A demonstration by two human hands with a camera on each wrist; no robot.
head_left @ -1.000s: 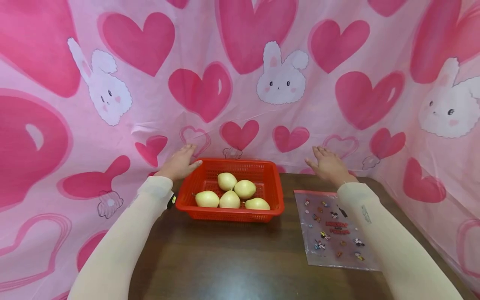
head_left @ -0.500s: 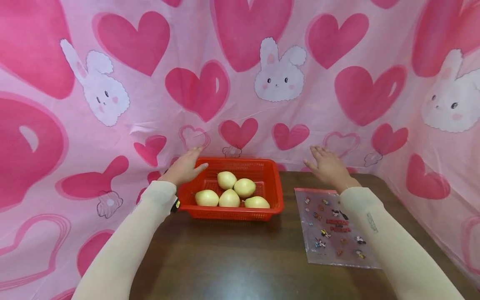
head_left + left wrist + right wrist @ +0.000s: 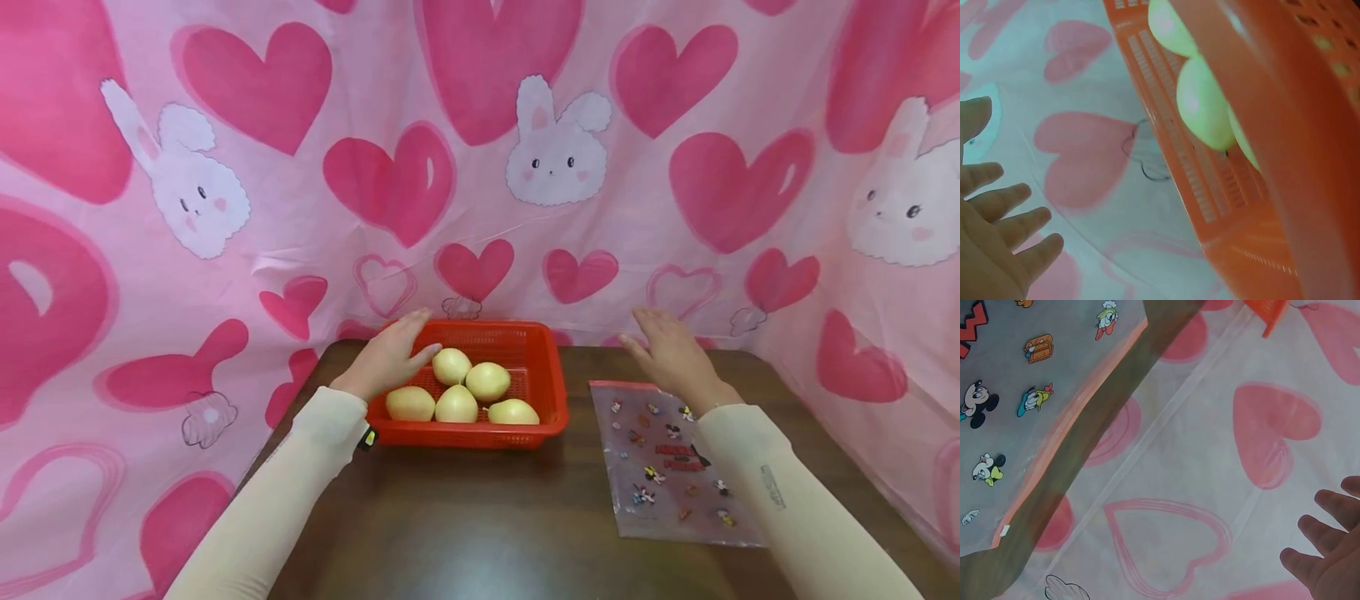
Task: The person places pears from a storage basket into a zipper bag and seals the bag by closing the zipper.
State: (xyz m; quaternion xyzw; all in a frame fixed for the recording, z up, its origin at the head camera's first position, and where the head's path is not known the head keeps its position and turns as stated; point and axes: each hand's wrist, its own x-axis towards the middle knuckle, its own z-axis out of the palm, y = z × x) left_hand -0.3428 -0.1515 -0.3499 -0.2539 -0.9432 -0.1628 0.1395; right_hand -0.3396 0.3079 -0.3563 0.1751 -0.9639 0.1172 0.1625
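Note:
A red plastic basket with slotted sides holds several pale yellow pears. My left hand is over the basket's left side in the head view, fingers straight and thumb apart, holding nothing. The left wrist view shows its spread fingers beside the basket. Above the table's right half, my right hand is held out flat with nothing in it, near the top of a clear zip bag with cartoon prints. Straight fingertips of that hand show at the right wrist view's lower right corner.
Basket and bag lie on a dark brown wooden table. A pink cloth with hearts and rabbits hangs behind the table and along both sides. A dark band with a yellow mark sits at the left wrist.
My left hand has moved right and slightly down, from beside the basket to over its left part. The right hand has shifted a little right and down. The basket and bag stay in place.

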